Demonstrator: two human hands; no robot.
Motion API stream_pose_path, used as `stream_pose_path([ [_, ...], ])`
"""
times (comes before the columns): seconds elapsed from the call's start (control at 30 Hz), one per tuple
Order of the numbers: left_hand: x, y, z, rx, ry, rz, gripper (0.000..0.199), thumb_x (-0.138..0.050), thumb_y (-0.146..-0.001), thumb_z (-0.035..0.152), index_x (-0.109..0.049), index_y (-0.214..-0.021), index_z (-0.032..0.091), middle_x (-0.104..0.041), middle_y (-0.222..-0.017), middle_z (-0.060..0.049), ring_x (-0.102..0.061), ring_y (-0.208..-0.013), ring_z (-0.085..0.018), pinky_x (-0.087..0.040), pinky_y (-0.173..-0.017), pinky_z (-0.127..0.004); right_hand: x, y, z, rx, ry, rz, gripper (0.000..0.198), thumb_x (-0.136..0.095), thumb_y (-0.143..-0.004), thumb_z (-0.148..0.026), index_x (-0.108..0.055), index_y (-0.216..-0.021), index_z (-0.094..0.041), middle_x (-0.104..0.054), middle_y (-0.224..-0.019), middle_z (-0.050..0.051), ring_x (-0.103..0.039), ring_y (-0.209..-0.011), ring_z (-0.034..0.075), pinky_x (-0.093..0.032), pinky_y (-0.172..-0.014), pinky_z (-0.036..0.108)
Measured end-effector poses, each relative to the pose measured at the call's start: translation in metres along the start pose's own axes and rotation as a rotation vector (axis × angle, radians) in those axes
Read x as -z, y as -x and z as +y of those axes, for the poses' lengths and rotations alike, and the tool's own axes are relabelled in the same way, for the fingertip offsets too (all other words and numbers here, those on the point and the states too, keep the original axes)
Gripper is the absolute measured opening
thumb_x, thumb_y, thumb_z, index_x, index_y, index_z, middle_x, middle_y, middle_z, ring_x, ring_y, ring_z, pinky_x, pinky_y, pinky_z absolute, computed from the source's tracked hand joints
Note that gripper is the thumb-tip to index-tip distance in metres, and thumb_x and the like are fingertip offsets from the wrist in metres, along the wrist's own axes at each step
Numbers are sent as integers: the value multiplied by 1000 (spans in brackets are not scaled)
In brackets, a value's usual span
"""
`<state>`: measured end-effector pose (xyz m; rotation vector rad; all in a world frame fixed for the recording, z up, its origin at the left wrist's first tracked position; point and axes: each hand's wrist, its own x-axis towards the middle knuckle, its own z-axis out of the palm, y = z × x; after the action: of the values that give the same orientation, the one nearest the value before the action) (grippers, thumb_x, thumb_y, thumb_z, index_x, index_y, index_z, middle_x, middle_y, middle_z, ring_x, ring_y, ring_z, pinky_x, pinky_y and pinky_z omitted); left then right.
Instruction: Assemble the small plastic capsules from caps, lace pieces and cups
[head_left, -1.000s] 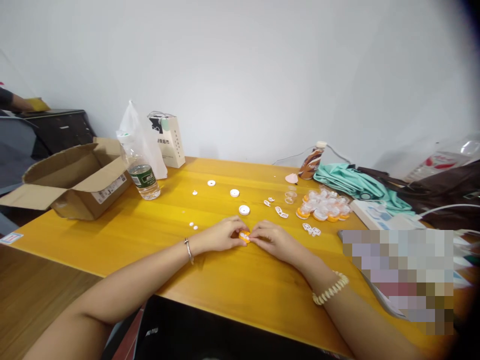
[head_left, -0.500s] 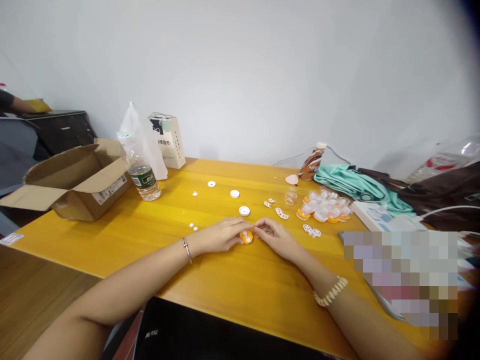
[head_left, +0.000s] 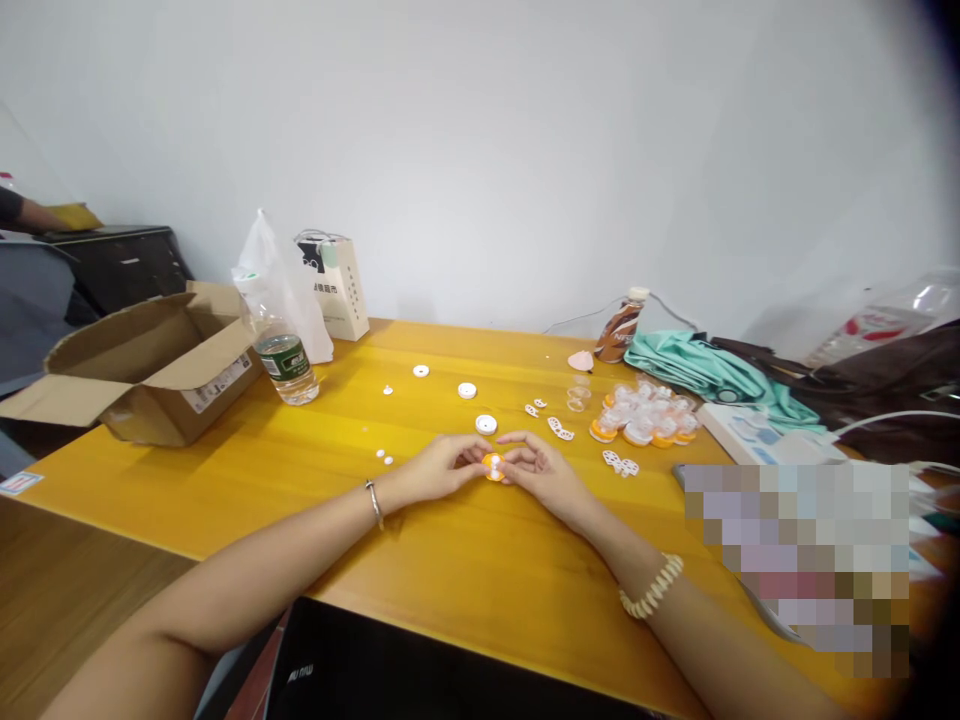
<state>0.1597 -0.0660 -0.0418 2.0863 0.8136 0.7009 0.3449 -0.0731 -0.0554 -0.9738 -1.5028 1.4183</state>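
Note:
Between my two hands is a small round orange piece (head_left: 494,467) with white round parts on its face. My left hand (head_left: 444,468) pinches its left edge between thumb and fingers. From the other side, my right hand (head_left: 541,473) grips it with thumb and fingertips, partly covering it. Just beyond my fingers lies a white disc (head_left: 486,425), and a second white disc (head_left: 467,390) sits behind that. Two small white buttons (head_left: 384,457) rest left of my left hand. White perforated butterfly-shaped pieces (head_left: 621,463) lie right of my right hand.
A cluster of clear-domed orange and white pieces (head_left: 645,412) stands at the right, near a brown drink bottle (head_left: 621,325) and teal cloth (head_left: 682,365). Leftward are a water bottle (head_left: 289,370) and an open cardboard box (head_left: 180,375). Someone's arm (head_left: 30,212) shows far left.
My right hand has moved onto the orange piece, which both hands now hold, its face tilted differently. The left fingers have drawn in around its edge.

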Motion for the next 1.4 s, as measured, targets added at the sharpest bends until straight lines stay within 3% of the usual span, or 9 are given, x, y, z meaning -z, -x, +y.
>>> stream_pose_path([
  [0.13, 4, -4, -7, 4, -98, 127, 26, -51, -81, 33, -56, -99, 15, -63, -92, -7, -58, -82, -15, -46, -75, -27, 1, 0, -2, -4, 17, 12, 32, -65, -67, -32, -53, -93, -19, -61, -69, -1, -60, -64, 11, -49, -65, 26],
  [0.23, 10, -12, -13, -54, -305, 255, 30, -45, -84, 29, -52, -111, 17, -57, -111, -9, -52, -102, -18, -40, -90, -34, 4, -2, -2, 2, 45, 82, 29, -64, -67, -32, -58, -91, -17, -60, -70, -1, -59, -64, 11, -49, -64, 26],
  [0.37, 11, -21, -27, -127, -476, 126, 41, -41, -85, 21, -39, -126, 18, -40, -133, -10, -33, -124, -19, -27, -103, -38, 10, -6, 0, 10, 50, 181, 28, -64, -67, -32, -61, -91, -17, -60, -70, 0, -58, -62, 10, -50, -67, 28],
  [0.6, 10, -21, -30, -138, -544, 143, 17, -42, -85, 22, -56, -93, 17, -58, -105, -8, -51, -100, -18, -38, -90, -33, 13, -6, 1, 28, 5, 225, 33, -64, -67, -33, -59, -96, -18, -61, -79, 2, -59, -69, 12, -49, -75, 31],
  [0.77, 11, -21, -24, -20, -346, 189, 12, -47, -82, 25, -54, -78, 16, -60, -90, -6, -52, -88, -17, -39, -86, -34, 11, -5, 0, 25, 111, 159, 38, -65, -66, -30, -58, -101, -18, -63, -84, 3, -60, -75, 13, -49, -75, 30],
  [0.93, 9, -17, -12, 152, 391, 185, 27, -57, -77, 27, -48, -100, 16, -58, -93, -5, -56, -85, -13, -43, -82, -30, 8, -6, 0, 59, 165, 146, 36, -66, -64, -28, -59, -98, -18, -65, -84, 3, -61, -77, 14, -48, -78, 32],
  [1.03, 9, -13, -4, 171, 615, 123, 35, -59, -75, 26, -46, -107, 18, -57, -96, -5, -56, -86, -12, -43, -83, -30, 6, -6, -1, 73, 152, 158, 36, -68, -61, -27, -60, -95, -17, -65, -83, 4, -61, -75, 15, -49, -78, 33],
  [1.2, 7, -12, 1, 155, 531, 140, 34, -60, -75, 24, -48, -106, 18, -53, -107, -7, -54, -89, -13, -43, -83, -31, 4, -6, 0, 106, 150, 185, 36, -69, -60, -30, -61, -93, -17, -65, -80, 4, -62, -73, 15, -51, -77, 33],
  [1.4, 3, -13, -2, 73, 297, 158, 30, -60, -75, 29, -52, -101, 16, -58, -101, -7, -54, -92, -15, -41, -86, -31, 3, -6, 7, 166, 173, 133, 38, -70, -61, -30, -61, -97, -19, -66, -81, 4, -63, -74, 16, -52, -75, 33],
])
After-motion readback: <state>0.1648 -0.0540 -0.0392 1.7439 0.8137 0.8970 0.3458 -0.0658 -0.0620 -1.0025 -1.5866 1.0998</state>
